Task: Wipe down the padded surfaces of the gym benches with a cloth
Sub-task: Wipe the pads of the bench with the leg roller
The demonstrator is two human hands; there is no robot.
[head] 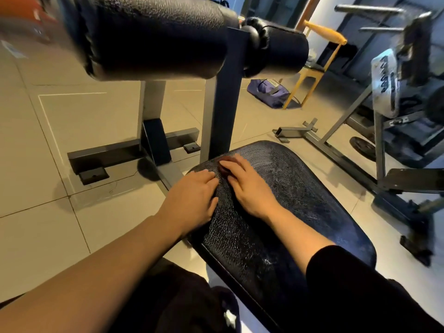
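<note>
A black padded bench seat (288,188) with cracked, scuffed vinyl fills the lower middle of the head view. My right hand (245,186) lies on its far left part, fingers curled over a small dark reddish cloth (225,167) that is mostly hidden beneath them. My left hand (192,195) rests at the pad's left edge, fingers touching the vinyl right beside the cloth. Two black padded rollers (153,37) on a dark steel post (225,104) hang just above and beyond the seat.
The bench's steel base (108,157) spreads over the tiled floor to the left. A grey weight machine (384,111) with a plate stands at right. Behind are a wooden chair (314,68) and a purple bag (269,92) on the floor.
</note>
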